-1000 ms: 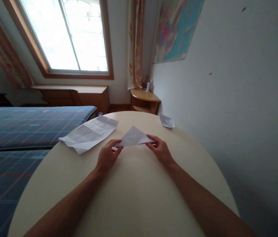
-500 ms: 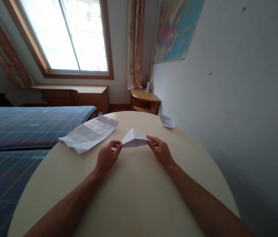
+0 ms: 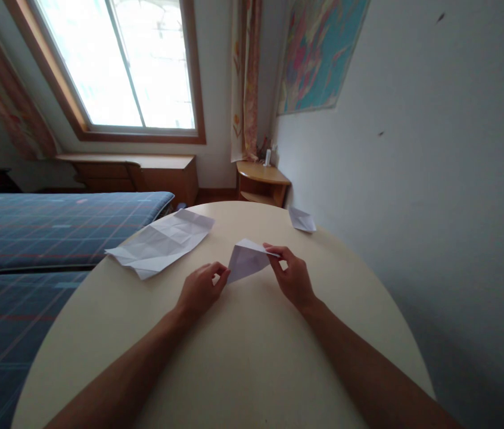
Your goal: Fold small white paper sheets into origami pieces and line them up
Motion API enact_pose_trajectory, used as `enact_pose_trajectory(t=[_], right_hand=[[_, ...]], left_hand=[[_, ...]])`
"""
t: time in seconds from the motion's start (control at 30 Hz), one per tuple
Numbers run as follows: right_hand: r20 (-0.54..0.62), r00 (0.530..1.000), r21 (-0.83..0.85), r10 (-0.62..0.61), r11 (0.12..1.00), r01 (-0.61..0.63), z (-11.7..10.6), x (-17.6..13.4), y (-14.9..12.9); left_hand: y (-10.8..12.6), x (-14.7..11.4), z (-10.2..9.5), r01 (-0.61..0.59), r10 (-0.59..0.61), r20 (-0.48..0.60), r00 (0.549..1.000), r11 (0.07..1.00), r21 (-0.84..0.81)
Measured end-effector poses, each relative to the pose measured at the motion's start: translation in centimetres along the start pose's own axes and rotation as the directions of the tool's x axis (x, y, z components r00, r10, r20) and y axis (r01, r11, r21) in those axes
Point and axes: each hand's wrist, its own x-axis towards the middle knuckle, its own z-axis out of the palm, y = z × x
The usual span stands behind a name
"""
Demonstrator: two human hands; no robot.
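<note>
A folded piece of white paper (image 3: 247,261) is held between my two hands, low over the round table (image 3: 252,345). Its near face is in shade and its upper edge catches the light. My left hand (image 3: 202,288) pinches the paper's left corner between thumb and fingertips. At the paper's right corner, my right hand (image 3: 291,273) grips it with thumb and fingers. The paper's underside and far side are hidden from me.
An unfolded, creased white sheet (image 3: 162,241) lies at the table's left edge. A small folded paper (image 3: 302,220) sits near the far right rim. Left of the table is a blue plaid mattress (image 3: 55,232); the white wall (image 3: 435,196) borders the right.
The folded paper has tilted, its left corner coming down toward me and its peak flattening. My left hand has moved slightly right and nearer; my right hand has hardly moved.
</note>
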Motion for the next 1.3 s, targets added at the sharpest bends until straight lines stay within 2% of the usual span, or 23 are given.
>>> enact_pose_trajectory(t=[0.23, 0.33, 0.5, 0.6, 0.67, 0.73, 0.87, 0.93, 1.03, 1.1, 1.3], right_hand=[[0.118, 0.978, -0.076, -0.171, 0.981, 0.181, -0.1, -0.1, -0.1], [0.193, 0.953, -0.088, -0.233, 0.963, 0.253, -0.2, -0.1, -0.2], [0.331, 0.897, -0.098, -0.293, 0.935, 0.342, 0.1, -0.3, -0.1], [0.401, 0.859, -0.083, -0.318, 0.922, 0.379, 0.3, -0.4, 0.2], [0.454, 0.829, -0.069, -0.326, 0.915, 0.397, 0.4, -0.5, 0.4], [0.518, 0.795, -0.059, -0.314, 0.915, 0.399, 0.4, -0.5, 0.3], [0.623, 0.734, -0.030, -0.272, 0.929, 0.370, 0.2, -0.6, -0.2], [0.632, 0.733, -0.021, -0.250, 0.941, 0.339, 0.2, -0.7, -0.4], [0.599, 0.779, -0.075, -0.184, 0.956, 0.284, 0.3, -0.7, -0.3], [0.593, 0.792, -0.125, -0.148, 0.954, 0.272, 0.4, -0.7, -0.1], [0.693, 0.720, -0.261, -0.027, 0.922, 0.286, 0.2, -1.0, -0.1]], left_hand=[[0.2, 0.0, 0.0, -0.136, 0.141, 0.165, 0.976, 0.990, -0.044], [0.4, 0.1, -0.1, -0.171, 0.183, 0.177, 0.967, 0.982, -0.078], [0.3, 0.2, -0.3, -0.118, 0.118, 0.066, 0.991, 0.993, -0.007], [0.2, 0.3, -0.4, -0.144, 0.142, -0.051, 0.989, 0.989, -0.032], [0.1, 0.2, -0.3, -0.174, 0.169, -0.075, 0.983, 0.983, -0.062], [0.1, 0.1, 0.0, -0.191, 0.188, -0.047, 0.981, 0.979, -0.072], [-0.2, -0.1, 0.5, -0.204, 0.208, 0.079, 0.975, 0.977, -0.059], [-0.3, -0.2, 0.7, -0.224, 0.229, 0.143, 0.963, 0.973, -0.049], [-0.2, -0.2, 0.6, -0.282, 0.285, 0.205, 0.937, 0.959, -0.043], [0.0, -0.2, 0.3, -0.314, 0.316, 0.234, 0.920, 0.948, -0.048], [0.7, -0.3, -0.5, -0.362, 0.373, 0.286, 0.883, 0.928, -0.092]])
